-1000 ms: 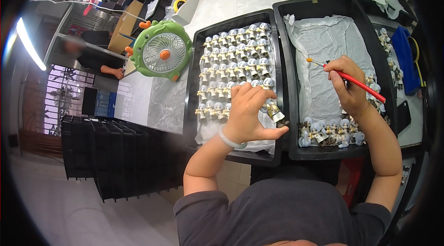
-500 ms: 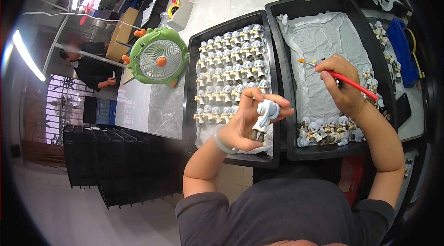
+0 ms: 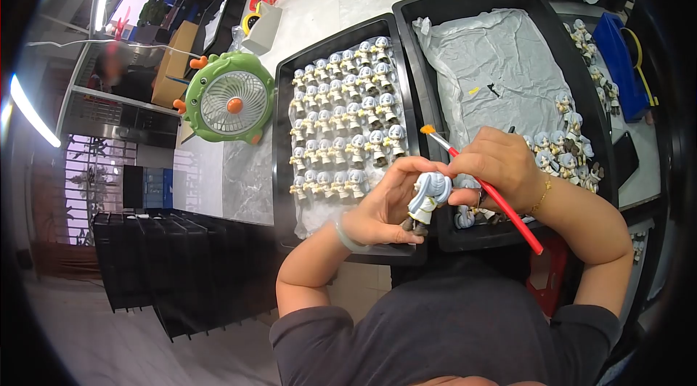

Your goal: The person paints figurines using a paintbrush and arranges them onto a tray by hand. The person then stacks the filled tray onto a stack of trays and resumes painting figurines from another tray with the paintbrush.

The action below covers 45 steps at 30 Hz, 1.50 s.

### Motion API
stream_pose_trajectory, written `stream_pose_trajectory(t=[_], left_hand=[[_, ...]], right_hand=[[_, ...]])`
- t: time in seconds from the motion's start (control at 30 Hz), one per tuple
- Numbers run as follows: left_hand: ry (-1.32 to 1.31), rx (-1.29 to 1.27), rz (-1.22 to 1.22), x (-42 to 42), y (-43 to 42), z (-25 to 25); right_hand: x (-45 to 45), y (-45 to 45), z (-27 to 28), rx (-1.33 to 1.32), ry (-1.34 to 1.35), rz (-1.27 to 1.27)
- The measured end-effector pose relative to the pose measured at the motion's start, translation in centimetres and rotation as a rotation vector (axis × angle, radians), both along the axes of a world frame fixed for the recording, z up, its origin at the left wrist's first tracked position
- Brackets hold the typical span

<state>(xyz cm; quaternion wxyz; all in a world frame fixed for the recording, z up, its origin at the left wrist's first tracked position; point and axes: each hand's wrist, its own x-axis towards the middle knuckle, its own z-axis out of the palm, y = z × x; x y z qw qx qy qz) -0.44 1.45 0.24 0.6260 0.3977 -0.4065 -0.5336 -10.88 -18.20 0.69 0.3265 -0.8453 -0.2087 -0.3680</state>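
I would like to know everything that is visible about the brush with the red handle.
The brush has a slim, smooth red handle, a silvery, metal-looking collar and a small tuft of orange-yellow bristles. The right hand grips its handle near the collar, covering part of it. It slants across the view, bristles toward the upper left, handle end toward the lower right. The bristles appear apart from the figurine in the left hand.

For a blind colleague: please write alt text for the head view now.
A left hand holds a blue-haired figurine; the right hand holds a red-handled brush near it. Beyond, a black rectangular tray holds rows of similar figurines, beside a round green fan.
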Motion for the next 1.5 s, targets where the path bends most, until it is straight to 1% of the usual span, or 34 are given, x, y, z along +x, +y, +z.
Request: stream_pose_trajectory(t=[0.03, 0.13, 0.33, 0.43, 0.53, 0.63, 0.73, 0.83, 0.93, 0.97, 1.07, 1.1, 1.2, 1.23, 1.33, 1.37, 1.43, 1.5], left_hand=[[-0.044, 0.012, 0.009, -0.1, 0.0, -0.1], [-0.016, -0.053, -0.006, -0.2, -0.1, -0.7], [-0.007, -0.034, 0.012, -0.5, 0.3, -0.6], [-0.089, -0.041, 0.013, -0.5, 0.3, -0.4], [-0.018, -0.045, 0.013, -0.7, 0.3, -0.4], [0.063, 0.048, 0.107, -1.0, 0.2, -0.3], [0.050, -0.022, 0.014, -0.7, 0.0, -0.5], [-0.221, -0.051, 0.139, -0.8, -0.5, 0.0], [-0.979, 0.026, 0.310, -0.2, -0.3, 1.3], [-1.188, -0.010, 0.379, 0.0, -0.3, 1.2], [-1.374, 0.169, 0.427, -0.4, 0.3, 2.2], [-1.411, 0.124, 0.480, -0.3, 0.4, 1.4], [-1.408, 0.044, 0.554, 0.3, 0.6, 0.6], [-1.284, 0.102, 0.561, 1.3, 1.0, 0.6], [-0.977, 0.261, 0.694, 4.4, 2.4, 2.6], [-1.052, 0.279, 0.603, 5.1, 2.8, 2.9], [-1.194, 0.311, 0.411, 6.1, 3.4, 2.7], [-1.194, 0.325, 0.283, 5.5, 4.3, 0.1]], right_hand=[[0.0, 0.0, -0.1, -0.005, 0.001, 0.007], [0.1, -0.1, -0.4, 0.010, 0.004, 0.041], [0.2, 0.2, -0.8, 0.074, 0.016, 0.103], [0.0, 0.4, -0.9, 0.092, 0.016, 0.118], [0.1, 0.4, -1.0, 0.097, 0.027, 0.123], [0.2, 0.2, -0.7, 0.081, 0.017, 0.101], [0.2, -0.4, 0.0, 0.057, 0.033, 0.062], [0.3, -1.2, 0.3, 0.088, 0.021, -0.011], [-0.1, -1.9, 0.7, 0.141, 0.059, -0.067], [-0.1, -2.0, 0.8, 0.158, 0.067, -0.077], [0.0, -1.8, 0.8, 0.184, 0.085, -0.078], [0.0, -1.8, 0.9, 0.177, 0.092, -0.079], [0.1, -1.9, 0.6, 0.157, 0.110, -0.094], [0.2, -2.0, 0.6, 0.151, 0.114, -0.099], [0.3, -2.3, 0.6, 0.202, 0.159, -0.151], [0.2, -2.5, 0.8, 0.229, 0.212, -0.170], [0.3, -2.9, 0.6, 0.268, 0.208, -0.185], [0.4, -3.4, 0.6, 0.316, 0.215, -0.199]])
